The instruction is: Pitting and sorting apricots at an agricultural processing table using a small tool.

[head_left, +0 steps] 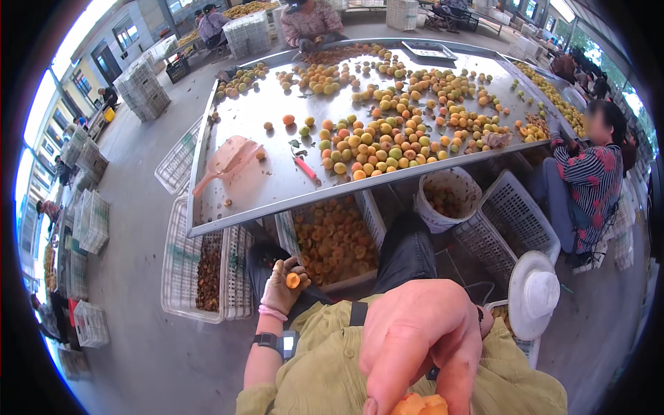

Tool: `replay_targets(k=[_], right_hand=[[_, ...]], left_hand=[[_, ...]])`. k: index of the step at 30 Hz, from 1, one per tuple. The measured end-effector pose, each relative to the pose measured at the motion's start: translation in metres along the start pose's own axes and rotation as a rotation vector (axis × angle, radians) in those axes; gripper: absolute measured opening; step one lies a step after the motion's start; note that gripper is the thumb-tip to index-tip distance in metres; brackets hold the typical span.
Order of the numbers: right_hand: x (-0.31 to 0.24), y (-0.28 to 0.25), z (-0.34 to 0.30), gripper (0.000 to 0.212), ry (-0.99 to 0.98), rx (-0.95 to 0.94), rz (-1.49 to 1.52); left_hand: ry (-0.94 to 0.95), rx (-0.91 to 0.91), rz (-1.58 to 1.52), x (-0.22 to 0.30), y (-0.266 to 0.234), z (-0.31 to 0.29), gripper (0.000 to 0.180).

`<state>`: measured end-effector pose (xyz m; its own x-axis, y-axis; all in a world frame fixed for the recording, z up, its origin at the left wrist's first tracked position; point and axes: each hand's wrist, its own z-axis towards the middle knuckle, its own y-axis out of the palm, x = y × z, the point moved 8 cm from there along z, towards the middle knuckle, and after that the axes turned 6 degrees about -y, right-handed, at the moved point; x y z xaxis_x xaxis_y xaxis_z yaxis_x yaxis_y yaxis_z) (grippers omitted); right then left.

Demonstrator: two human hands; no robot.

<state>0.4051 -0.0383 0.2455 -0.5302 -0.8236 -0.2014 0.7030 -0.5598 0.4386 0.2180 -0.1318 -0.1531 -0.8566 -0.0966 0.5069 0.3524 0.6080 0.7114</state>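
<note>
My left hand [278, 290], in a soiled light glove, is closed around an orange apricot half [293, 281] above my lap. Raised close to the camera, my bare right hand [422, 332] pinches an orange piece of apricot [420, 405] between thumb and fingers; the lower edge cuts it off. Between my knees stands a white crate [373, 220] full of apricot halves [332, 238]. On the metal table [270, 197] ahead lie many whole apricots [373, 142], with a red-handled knife [304, 167] beside them.
A pink scoop [228, 160] lies on the table's left. Below the table are a crate of brown pits [209, 270], a white bucket [448, 197] and a crate [515, 214]. A white hat [534, 294] is at my right. One person [588, 173] sits right, another [312, 26] works opposite.
</note>
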Motion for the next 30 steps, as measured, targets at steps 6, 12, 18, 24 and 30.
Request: replay_targets(k=[6,12,18,24,30], right_hand=[[0.003,-0.007,-0.004,0.059,0.155,0.057,-0.038],[-0.005,-0.020,-0.006,0.065,0.400,0.091,-0.265],[-0.002,-0.023,-0.012,0.065,0.388,0.085,-0.238],[0.011,-0.017,-0.011,0.065,0.300,-0.033,-0.067],[0.023,-0.009,-0.016,0.051,0.170,0.066,-0.020]], left_hand=[[-0.028,-0.036,-0.074,0.000,0.003,-0.001,0.054],[-0.025,-0.027,-0.031,0.001,0.005,-0.003,0.060],[-0.022,-0.009,-0.032,0.002,0.007,-0.005,0.059],[-0.003,0.016,-0.035,0.003,0.003,-0.002,0.057],[0.003,0.021,-0.034,0.002,0.001,-0.002,0.055]])
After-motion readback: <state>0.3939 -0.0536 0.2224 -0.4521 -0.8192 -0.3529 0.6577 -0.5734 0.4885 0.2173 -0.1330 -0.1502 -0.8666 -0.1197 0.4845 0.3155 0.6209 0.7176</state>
